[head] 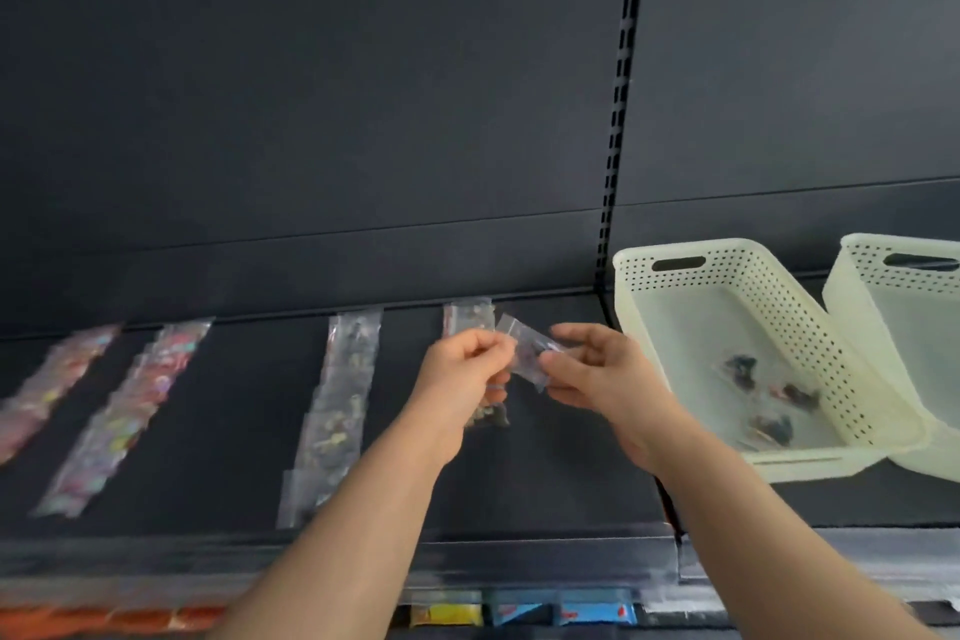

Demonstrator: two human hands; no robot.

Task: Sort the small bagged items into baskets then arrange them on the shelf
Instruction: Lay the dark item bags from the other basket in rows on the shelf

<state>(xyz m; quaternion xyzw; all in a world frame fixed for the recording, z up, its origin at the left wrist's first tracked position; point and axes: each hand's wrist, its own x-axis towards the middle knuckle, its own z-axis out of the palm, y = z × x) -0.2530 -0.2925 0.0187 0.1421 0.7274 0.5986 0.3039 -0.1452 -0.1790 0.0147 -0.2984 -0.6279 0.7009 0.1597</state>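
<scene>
Nearest, below the shelf's front edge, a lower tier shows orange, yellow and blue packets [447, 616]. Above it two bare forearms reach up and meet over the dark shelf [234, 431].

The left hand [467, 359] has its fingers curled and pinches the left end of a small clear bag [527, 351]. The right hand [597, 369] pinches the bag's right, nearer end between thumb and forefinger, its other fingers loosely spread. The bag hangs in the air between them, its long axis slanting from far left to near right.

Directly beneath and just beyond the hands lies a short row of bags [470, 322] that runs near to far. The held bag sits crosswise to that row, so I judge it must be turned to the row's line before it goes down. The left hand is the one over the row.

Left of it lie three longer rows: clear bags [337, 411], then two of colourful ones [130, 411]; blur hides their contents.

Right of the right hand stands a cream perforated basket [675, 265] with a few dark bagged items [769, 400] inside, and a second basket [883, 250] beyond it.
</scene>
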